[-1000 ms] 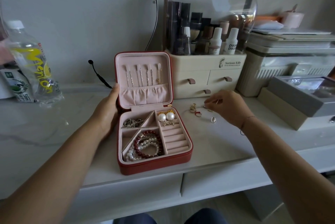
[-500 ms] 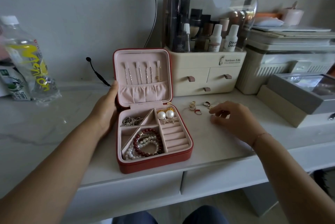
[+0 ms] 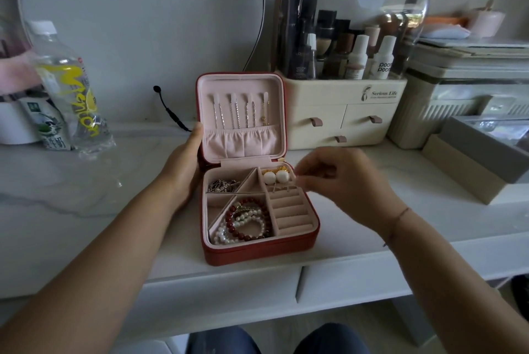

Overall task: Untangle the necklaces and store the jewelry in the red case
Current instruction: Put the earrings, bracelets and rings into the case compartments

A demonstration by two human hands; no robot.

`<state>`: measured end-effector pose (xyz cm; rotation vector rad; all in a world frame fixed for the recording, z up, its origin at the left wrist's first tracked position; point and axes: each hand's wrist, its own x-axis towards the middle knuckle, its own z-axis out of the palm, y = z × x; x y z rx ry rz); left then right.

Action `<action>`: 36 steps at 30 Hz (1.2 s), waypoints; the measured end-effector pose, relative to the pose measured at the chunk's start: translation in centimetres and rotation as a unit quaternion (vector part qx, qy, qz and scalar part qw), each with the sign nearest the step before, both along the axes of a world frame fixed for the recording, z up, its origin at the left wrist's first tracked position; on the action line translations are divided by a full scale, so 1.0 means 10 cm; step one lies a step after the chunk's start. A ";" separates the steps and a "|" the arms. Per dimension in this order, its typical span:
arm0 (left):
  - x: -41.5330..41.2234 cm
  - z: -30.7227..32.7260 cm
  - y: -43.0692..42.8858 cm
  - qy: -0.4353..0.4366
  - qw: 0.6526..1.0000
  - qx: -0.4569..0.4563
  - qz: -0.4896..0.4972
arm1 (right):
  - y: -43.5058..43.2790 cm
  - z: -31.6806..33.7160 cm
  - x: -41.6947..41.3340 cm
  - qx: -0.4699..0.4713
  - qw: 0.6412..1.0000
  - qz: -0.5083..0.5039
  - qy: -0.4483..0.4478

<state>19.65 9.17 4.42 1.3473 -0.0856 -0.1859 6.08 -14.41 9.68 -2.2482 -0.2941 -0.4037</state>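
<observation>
I am watching the case [image 3: 257,252] standing open on the desk [image 3: 86,196], close to its front edge; the left hand [image 3: 180,170] is gripping the case at its left side near the hinge, with the thumb lying on the edge of the lid [image 3: 240,83] and the fingers curling behind. The right hand [image 3: 343,184] is hovering just over the right rim of the case, beside the earrings [image 3: 275,177]; its fingertips [image 3: 307,180] are pressing together as in a pinch, but the picture is blurring there, so I cannot tell whether something small is sitting between them.

I am judging the task as nearly finished. The necklaces [image 3: 237,110] are hanging straight and apart in the lid, so the untangling is looking done; the bracelets [image 3: 243,222] are lying in the large front compartment; a silver piece [image 3: 221,185] is lying in the back left one; the earrings are sitting in the back right one. The ring slots [image 3: 289,210] are standing empty, so I am guessing that rings are waiting to go there, and then the closing of the case; the right hand is hiding the desk behind it, so I cannot say what is lying there.
</observation>
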 end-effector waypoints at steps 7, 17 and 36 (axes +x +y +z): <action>-0.01 0.01 0.02 -0.005 1.000 0.012 0.012 | 0.22 -0.13 0.08 -0.059 0.998 0.021 0.011; 0.00 0.02 0.01 -0.006 1.000 0.020 0.023 | 0.22 -0.16 0.12 -0.084 0.996 0.029 0.014; -0.06 0.04 -0.02 -0.030 1.000 0.001 -0.003 | -0.38 -0.24 0.21 -0.010 0.981 -0.157 -0.115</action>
